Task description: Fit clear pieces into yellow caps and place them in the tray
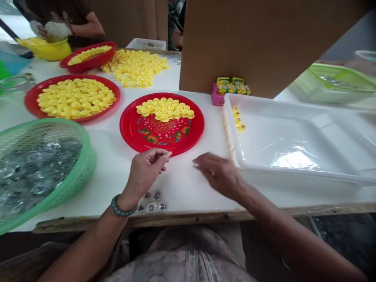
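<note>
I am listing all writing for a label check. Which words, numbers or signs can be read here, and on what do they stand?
No text can be read for certain.
red plate: an ornament in its middle, perhaps a sign, too blurred to read.
yellow-green packets: print too small to read.

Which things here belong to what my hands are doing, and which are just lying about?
Likely in use: left hand, right hand, nearest red tray, yellow pieces on it, small clear pieces by the wrist, green basket.
Lying about: farther red tray, loose yellow heap, yellow-green packets, white tub.
</note>
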A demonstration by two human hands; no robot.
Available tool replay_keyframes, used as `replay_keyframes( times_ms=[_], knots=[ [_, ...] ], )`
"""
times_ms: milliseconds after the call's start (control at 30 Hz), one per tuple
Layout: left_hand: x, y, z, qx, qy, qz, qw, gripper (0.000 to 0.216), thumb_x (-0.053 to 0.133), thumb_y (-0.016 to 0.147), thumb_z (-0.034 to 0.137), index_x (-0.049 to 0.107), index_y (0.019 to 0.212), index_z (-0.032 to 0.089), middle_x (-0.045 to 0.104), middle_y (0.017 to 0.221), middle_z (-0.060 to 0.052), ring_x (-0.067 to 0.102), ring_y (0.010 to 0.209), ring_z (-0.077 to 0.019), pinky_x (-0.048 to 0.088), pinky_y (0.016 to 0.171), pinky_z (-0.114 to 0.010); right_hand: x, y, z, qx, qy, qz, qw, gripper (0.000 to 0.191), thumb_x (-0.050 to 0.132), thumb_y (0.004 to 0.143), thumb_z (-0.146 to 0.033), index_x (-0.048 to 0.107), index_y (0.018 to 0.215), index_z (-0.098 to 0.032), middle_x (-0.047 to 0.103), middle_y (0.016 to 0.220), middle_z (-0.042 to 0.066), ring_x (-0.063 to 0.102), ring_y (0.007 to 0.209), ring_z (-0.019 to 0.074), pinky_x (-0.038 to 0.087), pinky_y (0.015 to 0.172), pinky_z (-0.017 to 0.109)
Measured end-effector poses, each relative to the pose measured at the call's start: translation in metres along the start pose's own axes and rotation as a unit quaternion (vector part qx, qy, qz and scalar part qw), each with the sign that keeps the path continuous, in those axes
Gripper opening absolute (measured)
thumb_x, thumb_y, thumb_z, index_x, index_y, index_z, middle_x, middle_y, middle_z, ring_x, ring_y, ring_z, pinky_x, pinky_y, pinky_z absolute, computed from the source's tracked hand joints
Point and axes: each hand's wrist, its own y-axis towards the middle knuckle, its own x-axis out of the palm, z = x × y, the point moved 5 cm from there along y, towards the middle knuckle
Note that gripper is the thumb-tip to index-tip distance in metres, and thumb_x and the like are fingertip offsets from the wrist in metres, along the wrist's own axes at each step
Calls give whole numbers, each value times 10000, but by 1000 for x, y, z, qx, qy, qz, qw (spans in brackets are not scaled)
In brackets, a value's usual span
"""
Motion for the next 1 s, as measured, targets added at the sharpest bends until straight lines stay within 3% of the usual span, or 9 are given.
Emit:
replay_keyframes(
  times_ms=[100, 233, 400, 567, 667, 833, 1000],
  knots=[
    [-23, -7, -12, -16, 76, 14, 997, 238, 626, 768, 393, 685, 826, 170, 631, 632, -4, 556, 520, -124, 427, 491, -202, 52, 0, -39, -69, 36, -111, 991, 235, 429, 879, -80, 613, 1003, -159, 649, 995, 95, 593, 952, 167, 484, 816, 274],
    [-38, -14, -36, -27, 140, 9, 990, 242, 597, 784, 408, 684, 834, 188, 630, 608, 2, 552, 524, -142, 407, 509, -223, 91, 19, -51, -108, -7, -135, 985, 355, 420, 821, 7, 557, 1109, -149, 602, 1152, 101, 541, 1061, 187, 452, 897, 308],
    [-54, 5, -20, 26, 167, 84, 982, 249, 573, 801, 424, 678, 873, 210, 663, 681, 2, 570, 563, -155, 412, 560, -234, 104, 40, -54, -126, -105, -127, 978, 346, 417, 828, -29, 510, 1149, -119, 533, 1228, 167, 491, 1129, 249, 449, 867, 375],
    [-65, 58, 13, 115, 279, 131, 944, 183, 557, 827, 363, 666, 874, 225, 680, 803, -5, 598, 636, -161, 434, 641, -248, 102, 27, -42, -92, -160, -134, 974, 253, 483, 770, -9, 545, 982, -132, 589, 1009, 117, 536, 886, 228, 462, 760, 348],
    [-53, 104, 23, 175, 382, 97, 902, 161, 554, 827, 264, 649, 940, 200, 661, 948, -46, 616, 796, -200, 447, 720, -277, 99, 17, -32, -59, -152, -139, 977, 152, 500, 793, -35, 540, 867, -162, 575, 893, 71, 516, 810, 205, 453, 725, 330],
    [-4, 170, 23, 241, 523, -33, 817, 237, 544, 837, 179, 603, 1064, 147, 604, 1079, -115, 569, 998, -244, 436, 832, -314, 99, 9, -28, -43, -125, -129, 983, 74, 508, 862, -126, 535, 811, -173, 573, 836, 46, 507, 785, 190, 428, 691, 307],
    [22, 199, 16, 225, 552, -65, 800, 185, 606, 771, 130, 635, 954, 121, 638, 938, -144, 571, 967, -297, 443, 790, -349, 89, -5, -26, -28, -95, -118, 988, 81, 496, 879, -138, 541, 824, -176, 585, 820, 45, 518, 762, 176, 428, 674, 288]
  ],
)
